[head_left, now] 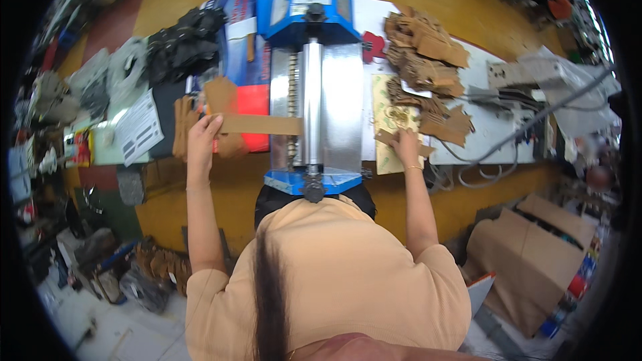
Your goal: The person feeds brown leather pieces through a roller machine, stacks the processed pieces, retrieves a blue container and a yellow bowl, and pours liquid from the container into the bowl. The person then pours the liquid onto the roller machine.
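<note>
In front of me stands a blue machine (311,10) with a long shiny metal roller (312,93). A tan leather-like strip (264,125) lies level from the roller's left side, and my left hand (203,135) pinches its outer end. Under that hand and beside it are more tan pieces (221,95) on a red sheet (253,120). My right hand (406,147) is closed on a small brown leather-like piece (385,137) over a pale yellow patterned board (388,160). The fingers partly hide this piece.
Stacks of brown cut pieces (428,43) lie right of the machine. Black pieces (184,43), plastic bags (127,67) and a printed paper sheet (139,127) are on the left. A grey cable (535,120) crosses the table's right side. A large brown sheet (521,264) lies lower right.
</note>
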Tool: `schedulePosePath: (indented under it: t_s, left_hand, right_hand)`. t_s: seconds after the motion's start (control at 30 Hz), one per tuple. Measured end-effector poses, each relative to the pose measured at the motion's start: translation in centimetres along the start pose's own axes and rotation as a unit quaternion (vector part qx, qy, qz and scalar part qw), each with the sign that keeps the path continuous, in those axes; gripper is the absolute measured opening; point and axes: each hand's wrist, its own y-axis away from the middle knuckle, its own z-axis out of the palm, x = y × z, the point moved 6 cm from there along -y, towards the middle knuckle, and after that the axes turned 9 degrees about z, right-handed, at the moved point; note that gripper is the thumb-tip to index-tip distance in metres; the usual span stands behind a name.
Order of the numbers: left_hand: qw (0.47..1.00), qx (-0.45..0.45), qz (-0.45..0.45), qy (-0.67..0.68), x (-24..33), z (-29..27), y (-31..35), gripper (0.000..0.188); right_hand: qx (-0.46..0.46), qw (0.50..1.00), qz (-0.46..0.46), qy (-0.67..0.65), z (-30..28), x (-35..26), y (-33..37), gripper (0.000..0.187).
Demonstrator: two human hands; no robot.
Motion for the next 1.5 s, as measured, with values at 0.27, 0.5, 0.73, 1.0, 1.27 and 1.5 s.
schedulePosePath:
  t_s: [0.27,0.5,0.73,1.0,1.27,1.5]
  left_hand:
    - [0.973,-0.050,0.085,-0.207,6.4,-2.1,-4.0,0.021]
    - [0.818,0.005,0.298,-0.492,11.1,-3.6,-7.7,0.016]
    - [0.776,0.009,0.308,-0.551,-0.5,-4.5,-2.8,0.021]
    - [0.772,-0.045,0.225,-0.593,-10.7,-3.7,6.6,0.021]
    - [0.911,0.036,0.147,-0.385,-8.5,-0.5,5.0,0.019]
    - [0.961,-0.087,0.101,-0.244,-7.2,9.3,2.1,0.022]
  right_hand:
    - [-0.062,0.990,-0.005,-0.125,0.0,-0.3,-0.7,0.022]
    - [-0.015,0.986,-0.022,-0.163,-2.1,-1.0,-1.1,0.020]
    - [0.029,0.964,0.000,-0.263,-5.1,-0.9,-1.3,0.019]
    - [-0.070,0.876,-0.059,-0.474,-10.0,-4.3,-1.6,0.018]
    - [-0.234,0.926,-0.204,-0.214,-9.8,-14.4,-0.2,0.018]
    - [-0.267,0.929,-0.194,-0.169,-7.7,-19.6,-0.8,0.019]
